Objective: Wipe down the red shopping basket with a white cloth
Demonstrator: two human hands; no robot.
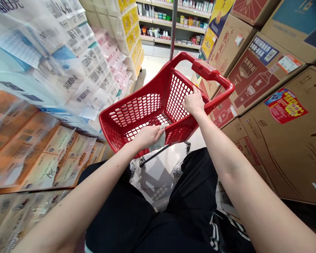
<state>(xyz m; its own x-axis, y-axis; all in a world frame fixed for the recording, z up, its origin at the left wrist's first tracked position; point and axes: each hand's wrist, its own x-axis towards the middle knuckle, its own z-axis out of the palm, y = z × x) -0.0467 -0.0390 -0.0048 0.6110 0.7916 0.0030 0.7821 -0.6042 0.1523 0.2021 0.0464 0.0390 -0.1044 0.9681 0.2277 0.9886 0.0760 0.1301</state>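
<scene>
Pale cloth [158, 141] hangs over the side of a red cart [166, 95].

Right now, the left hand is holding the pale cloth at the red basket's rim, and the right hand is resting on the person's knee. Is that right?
Not quite: the right hand isn't on the knee. The head view shows it at the red basket, near the handle. The left hand does hold the pale cloth at the rim.
</scene>
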